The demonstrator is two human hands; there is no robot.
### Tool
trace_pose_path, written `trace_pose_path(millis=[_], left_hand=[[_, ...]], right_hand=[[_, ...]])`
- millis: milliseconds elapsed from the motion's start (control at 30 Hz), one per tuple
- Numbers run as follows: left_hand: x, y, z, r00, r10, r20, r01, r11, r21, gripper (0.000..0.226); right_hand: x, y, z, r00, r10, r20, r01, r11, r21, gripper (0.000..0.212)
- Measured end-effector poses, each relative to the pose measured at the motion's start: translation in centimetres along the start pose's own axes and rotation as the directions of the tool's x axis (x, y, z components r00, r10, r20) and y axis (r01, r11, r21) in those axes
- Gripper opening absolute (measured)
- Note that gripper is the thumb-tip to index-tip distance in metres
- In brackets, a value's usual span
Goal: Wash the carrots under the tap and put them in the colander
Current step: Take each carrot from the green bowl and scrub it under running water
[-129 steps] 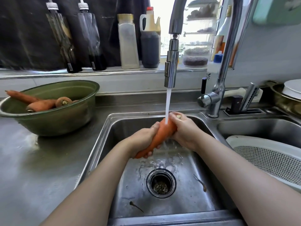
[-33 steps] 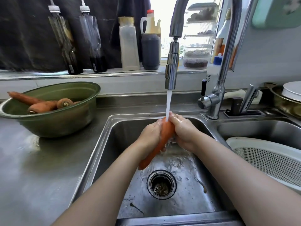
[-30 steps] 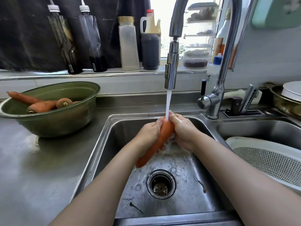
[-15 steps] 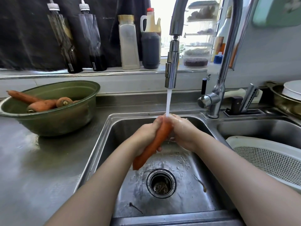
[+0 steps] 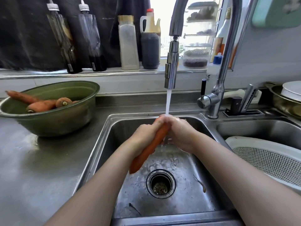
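Observation:
A long orange carrot (image 5: 151, 147) slants over the steel sink (image 5: 114, 137), thick end up under the running stream from the tap (image 5: 170, 74). My left hand (image 5: 143, 136) grips its upper middle from the left. My right hand (image 5: 180, 136) is wrapped round its top end, where the water lands. The carrot's narrow tip points down toward the drain (image 5: 161, 183). Several more carrots (image 5: 40, 103) lie in the green bowl (image 5: 61, 121) on the left counter. The white colander (image 5: 268, 159) sits in the right basin; no carrot shows in its visible part.
Bottles and jars (image 5: 128, 43) line the window ledge behind the sink. The tap's lever and a knife holder (image 5: 244, 105) stand between the basins. A pan with a white plate (image 5: 291, 93) is at the far right. Scraps (image 5: 200, 185) lie on the sink floor.
The carrot has slid lower through my hands, its tip now nearer the drain, and my hands have shifted along it under the stream.

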State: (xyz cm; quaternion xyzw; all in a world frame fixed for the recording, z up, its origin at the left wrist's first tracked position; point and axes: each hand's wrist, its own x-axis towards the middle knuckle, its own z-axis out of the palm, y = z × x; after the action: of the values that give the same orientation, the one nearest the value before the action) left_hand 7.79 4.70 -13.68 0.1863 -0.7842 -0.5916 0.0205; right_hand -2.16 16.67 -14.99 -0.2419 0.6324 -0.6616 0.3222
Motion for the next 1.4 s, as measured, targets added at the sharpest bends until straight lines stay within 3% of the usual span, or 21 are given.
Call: trace_pose_path(millis=[133,233,367,533,667,767,900,1000,1133,1200,1300,1400], left_hand=[[-0.4,-0.3,-1.2,0.990,0.008,0.140,-0.002,0.999,-0.043,0.071],[-0.1,-1.0,-1.4,0.955,-0.003,0.295,0.057,0.983,-0.174,0.051],[-0.3,-1.0,-0.9,0.918,0.051,0.394,0.058,0.964,-0.260,0.057],[-0.5,-0.4,0.9,0.972,0.040,0.232,0.009,0.978,-0.208,0.033],[-0.2,0.4,1.9,1.000,0.030,-0.009,-0.031,0.981,-0.191,0.060],[-0.3,0.4,1.2,0.998,0.029,0.050,-0.021,0.988,-0.151,0.059],[-0.6,0.0,0.3,0.983,0.060,0.174,-0.043,0.994,-0.099,0.039],[-0.5,0.1,1.0,0.987,0.123,0.105,-0.114,0.990,-0.084,0.036],[-0.4,0.9,1.7,0.986,0.141,-0.085,-0.144,0.989,-0.037,0.053],[-0.7,1.0,1.1,0.990,0.141,-0.031,-0.141,0.990,-0.021,0.046],[-1.5,0.9,0.0,0.978,0.090,0.189,-0.082,0.995,-0.047,0.032],[-1.3,0.8,0.7,0.985,0.120,0.127,-0.112,0.991,-0.069,0.031]], right_hand=[[-0.1,-0.1,0.1,1.000,-0.001,-0.022,0.003,0.997,0.078,0.022],[0.2,0.2,-0.8,0.997,-0.001,-0.072,0.006,0.998,0.069,0.031],[0.7,-0.3,-1.4,0.993,0.027,-0.116,-0.005,0.982,0.187,0.039],[0.7,-0.3,-1.7,0.985,0.004,-0.170,0.033,0.976,0.216,0.035],[0.8,-0.3,-1.1,0.985,-0.043,-0.168,0.077,0.977,0.201,0.027],[1.1,0.0,-1.1,0.981,-0.043,-0.190,0.082,0.976,0.201,0.029],[1.3,0.4,-1.4,0.968,-0.003,-0.251,0.057,0.976,0.211,0.032],[1.3,0.3,-1.3,0.967,-0.023,-0.255,0.077,0.976,0.202,0.032],[1.0,-0.3,-0.6,0.969,-0.059,-0.238,0.113,0.969,0.221,0.025],[0.8,-0.4,-0.5,0.970,-0.058,-0.236,0.121,0.958,0.260,0.024],[0.8,-0.1,-0.8,0.973,-0.036,-0.229,0.097,0.961,0.261,0.026],[0.8,-0.1,-0.6,0.965,-0.041,-0.259,0.108,0.963,0.247,0.025]])
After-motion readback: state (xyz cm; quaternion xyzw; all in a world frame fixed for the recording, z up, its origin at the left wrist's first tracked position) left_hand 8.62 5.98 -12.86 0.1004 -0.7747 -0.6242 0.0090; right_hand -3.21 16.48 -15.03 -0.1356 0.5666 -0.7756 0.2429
